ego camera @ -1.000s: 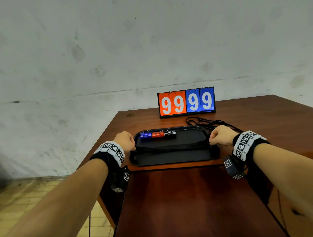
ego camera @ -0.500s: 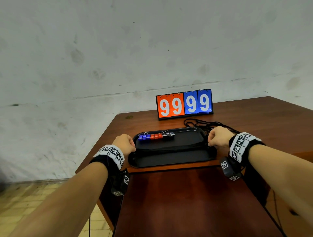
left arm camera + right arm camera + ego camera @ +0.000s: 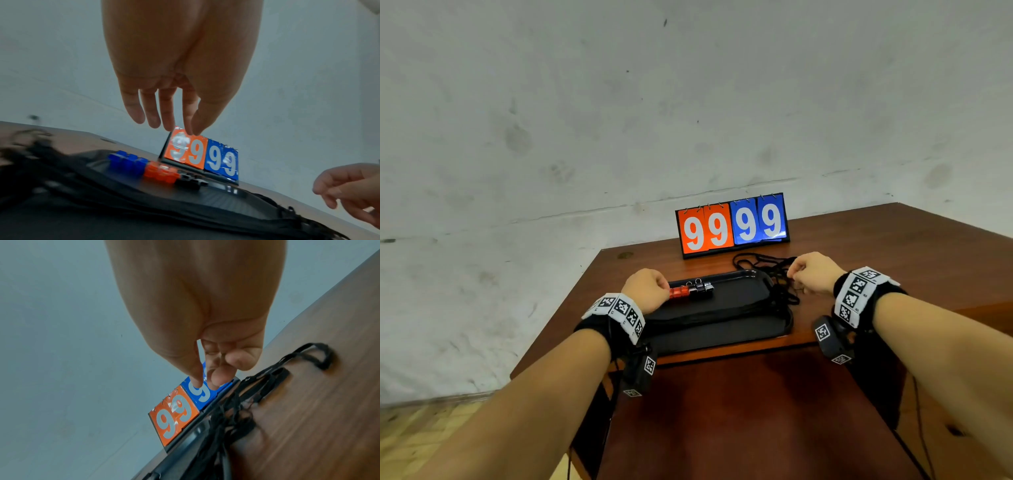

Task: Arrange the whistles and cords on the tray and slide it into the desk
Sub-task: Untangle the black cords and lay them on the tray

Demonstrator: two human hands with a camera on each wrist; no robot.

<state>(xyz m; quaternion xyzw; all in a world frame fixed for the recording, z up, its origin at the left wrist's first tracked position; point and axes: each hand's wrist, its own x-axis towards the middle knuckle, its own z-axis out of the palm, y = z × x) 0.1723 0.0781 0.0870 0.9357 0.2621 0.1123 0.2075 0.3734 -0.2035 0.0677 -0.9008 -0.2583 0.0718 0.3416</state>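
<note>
The tray (image 3: 722,308) lies on the counter (image 3: 893,246) straight ahead of both hands, its long axis running left to right, its near edge close to the counter's front lip. The whistles (image 3: 690,290) sit in a row along its far left part: blue, then red, then black, as the left wrist view shows. The cords (image 3: 767,265) lie in a black tangle at the tray's far right corner, partly on the counter and partly over the rim, with strands stretched across the tray.

The left hand (image 3: 647,289) hovers above the blue end of the row, fingers hanging loosely apart, holding nothing. The right hand (image 3: 811,272) is just above the cords, nearer to them than the left; its fingers are curled with thumb and fingertip close together, but I see no strand between them. Judging from this, the cords outside the rim need gathering in next, which falls to the right hand.
</note>
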